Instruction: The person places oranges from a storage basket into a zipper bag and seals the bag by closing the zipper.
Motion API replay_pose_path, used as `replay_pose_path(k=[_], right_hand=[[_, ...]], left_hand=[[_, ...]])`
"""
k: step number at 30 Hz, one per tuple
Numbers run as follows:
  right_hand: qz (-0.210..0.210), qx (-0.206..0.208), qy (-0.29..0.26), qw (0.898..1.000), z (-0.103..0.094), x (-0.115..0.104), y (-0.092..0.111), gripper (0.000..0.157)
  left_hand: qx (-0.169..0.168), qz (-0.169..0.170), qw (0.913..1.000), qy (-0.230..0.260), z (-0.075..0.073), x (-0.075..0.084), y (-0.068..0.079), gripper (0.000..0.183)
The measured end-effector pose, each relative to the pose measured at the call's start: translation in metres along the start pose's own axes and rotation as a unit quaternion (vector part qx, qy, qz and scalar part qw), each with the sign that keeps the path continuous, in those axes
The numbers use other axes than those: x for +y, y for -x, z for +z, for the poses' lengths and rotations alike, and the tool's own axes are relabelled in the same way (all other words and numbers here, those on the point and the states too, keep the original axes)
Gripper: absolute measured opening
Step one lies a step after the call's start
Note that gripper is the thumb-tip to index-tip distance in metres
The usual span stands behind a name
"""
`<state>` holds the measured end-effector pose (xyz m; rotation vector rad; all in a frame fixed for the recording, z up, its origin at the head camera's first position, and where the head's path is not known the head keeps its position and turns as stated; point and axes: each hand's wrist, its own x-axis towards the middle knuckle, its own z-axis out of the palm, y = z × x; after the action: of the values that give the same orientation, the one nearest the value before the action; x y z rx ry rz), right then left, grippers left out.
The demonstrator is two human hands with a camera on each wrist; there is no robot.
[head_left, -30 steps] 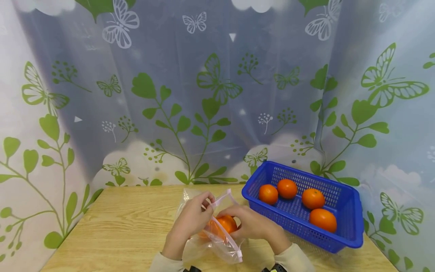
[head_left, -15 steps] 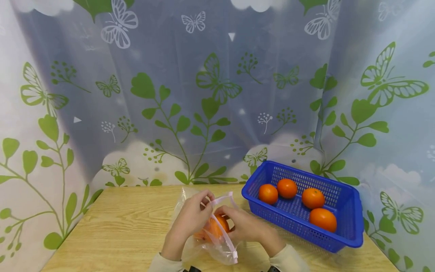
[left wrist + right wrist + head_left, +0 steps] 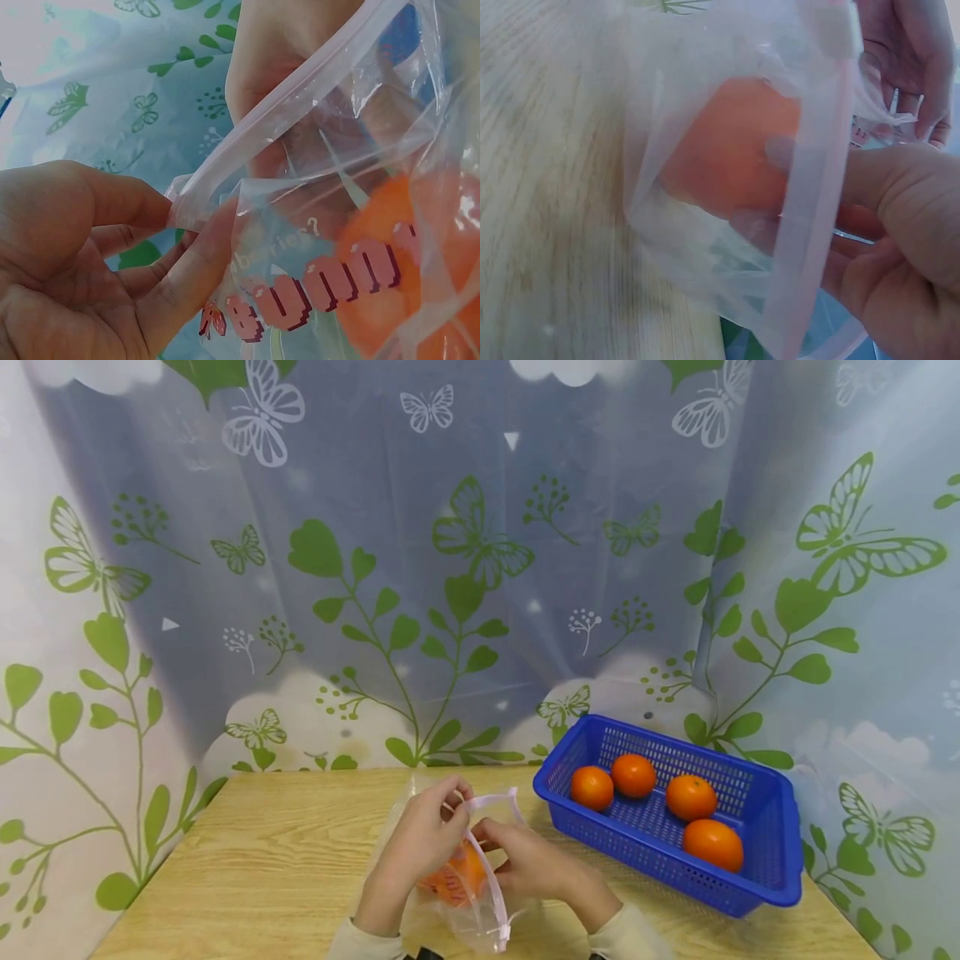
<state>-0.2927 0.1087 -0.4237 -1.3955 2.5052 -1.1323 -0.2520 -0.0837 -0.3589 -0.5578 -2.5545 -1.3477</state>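
A clear zip bag (image 3: 486,925) with a pale pink zip edge and red printing stands open on the table. My left hand (image 3: 422,832) pinches the bag's rim at its far left side; in the left wrist view, thumb and fingertips of that hand (image 3: 97,251) meet on the zip strip. My right hand (image 3: 538,862) reaches through the mouth, its fingertips inside. It holds an orange (image 3: 731,154), seen blurred through the film in the right wrist view. Whether more than one orange (image 3: 459,875) is in the bag, I cannot tell.
A blue perforated plastic basket (image 3: 667,881) stands to the right, with several oranges (image 3: 691,797) in it. The wooden table (image 3: 270,852) stretches to the left. Behind it hangs a curtain (image 3: 375,485) printed with butterflies and leaves.
My right hand has moved left and deeper into the bag with the orange, which has passed behind the zip edge. The left hand has kept its pinch on the rim.
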Motion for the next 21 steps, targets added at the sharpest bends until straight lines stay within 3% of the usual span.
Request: replay_pose_path(k=[4,8,12,16,21], right_hand=[[-0.017,0.01,0.036,0.999,0.004,0.0,-0.002,0.03],[-0.065,0.008,0.085,0.994,0.006,0.0,-0.004,0.025],[-0.077,-0.002,0.083,0.994,0.003,-0.001,-0.003,0.022],[-0.058,-0.023,0.066,0.996,-0.005,-0.005,0.0,0.028],[0.005,-0.044,0.037,0.998,-0.021,-0.015,0.008,0.032]], left_hand=[[-0.005,0.002,1.0,0.003,0.0,-0.001,0.0,0.01],[-0.012,0.001,0.9999,0.001,0.001,-0.002,-0.001,0.009],[-0.012,0.002,0.9999,0.001,0.001,-0.003,-0.001,0.009],[-0.014,-0.001,0.9999,0.005,0.001,-0.002,0.0,0.008],[-0.02,0.0,0.9997,0.01,0.002,-0.002,0.0,0.008]])
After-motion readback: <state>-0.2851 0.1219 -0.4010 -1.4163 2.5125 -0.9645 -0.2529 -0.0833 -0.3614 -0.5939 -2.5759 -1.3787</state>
